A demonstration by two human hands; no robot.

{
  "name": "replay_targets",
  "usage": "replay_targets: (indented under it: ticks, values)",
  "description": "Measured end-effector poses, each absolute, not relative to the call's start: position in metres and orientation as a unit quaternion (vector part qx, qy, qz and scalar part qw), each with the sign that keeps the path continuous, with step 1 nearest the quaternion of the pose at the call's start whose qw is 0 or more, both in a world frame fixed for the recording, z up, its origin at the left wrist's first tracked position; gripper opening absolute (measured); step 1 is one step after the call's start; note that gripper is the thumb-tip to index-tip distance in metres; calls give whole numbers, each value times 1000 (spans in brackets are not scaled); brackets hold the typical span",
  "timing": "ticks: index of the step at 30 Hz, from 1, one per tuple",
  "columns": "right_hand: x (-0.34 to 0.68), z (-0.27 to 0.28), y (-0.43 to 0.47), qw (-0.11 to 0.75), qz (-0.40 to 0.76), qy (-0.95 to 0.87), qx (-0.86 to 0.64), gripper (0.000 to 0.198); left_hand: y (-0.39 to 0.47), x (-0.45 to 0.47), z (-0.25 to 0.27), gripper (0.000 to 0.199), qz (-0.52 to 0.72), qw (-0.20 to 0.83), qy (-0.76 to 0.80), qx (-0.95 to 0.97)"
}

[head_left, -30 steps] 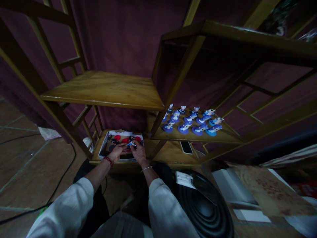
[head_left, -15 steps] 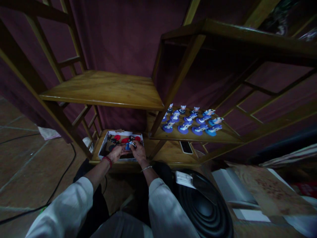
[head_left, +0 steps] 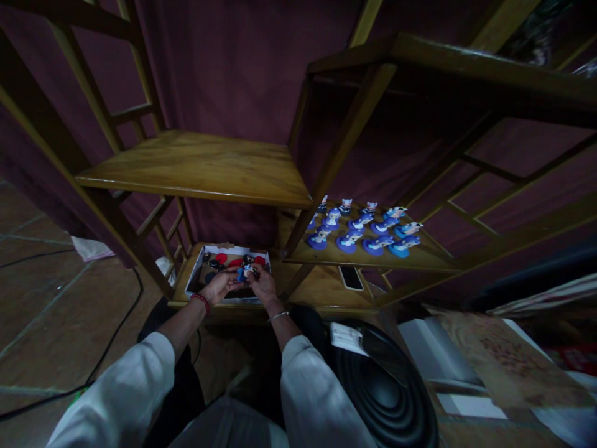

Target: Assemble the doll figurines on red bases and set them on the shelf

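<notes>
Over a shallow white box (head_left: 190,283) on the low shelf, both my hands are closed on one small figurine (head_left: 248,272) with a blue base. My left hand (head_left: 222,285), with a red bead bracelet at the wrist, grips the base side. Fingers of my right hand (head_left: 263,285) pinch the figurine's dark and white upper part; a silver bracelet is on that wrist. Red round pieces (head_left: 222,257) and several small dark figures (head_left: 215,264) lie in the box. My fingers partly hide the figurine, so its details cannot be made out.
Several purple- and blue-based figurines (head_left: 349,239) stand in rows on the shelf (head_left: 429,256) to the right. Below them lies a phone (head_left: 351,278). A wooden shelf board (head_left: 196,165) overhangs the box. A black ridged round stool (head_left: 387,398) carries a white pack (head_left: 347,337).
My right hand has shifted slightly on the figurine, showing more of its dark and white upper part. The left hand stays nearly still.
</notes>
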State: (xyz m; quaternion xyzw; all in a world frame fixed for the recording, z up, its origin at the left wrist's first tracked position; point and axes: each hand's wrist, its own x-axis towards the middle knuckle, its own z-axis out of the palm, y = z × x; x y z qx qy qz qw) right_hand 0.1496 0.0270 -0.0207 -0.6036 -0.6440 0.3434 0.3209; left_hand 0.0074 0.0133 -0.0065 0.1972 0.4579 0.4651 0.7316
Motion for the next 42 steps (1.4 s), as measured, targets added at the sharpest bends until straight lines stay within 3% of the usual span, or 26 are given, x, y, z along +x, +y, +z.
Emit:
replay_targets:
  ticks: [24,42]
  values:
    - [150,-35,35,413,524,-520,-533,25,13,4,-5,15,498,727,442,170]
    - [154,-31,32,403,452,-576,-549,28,11,4,-5,14,490,725,442,194]
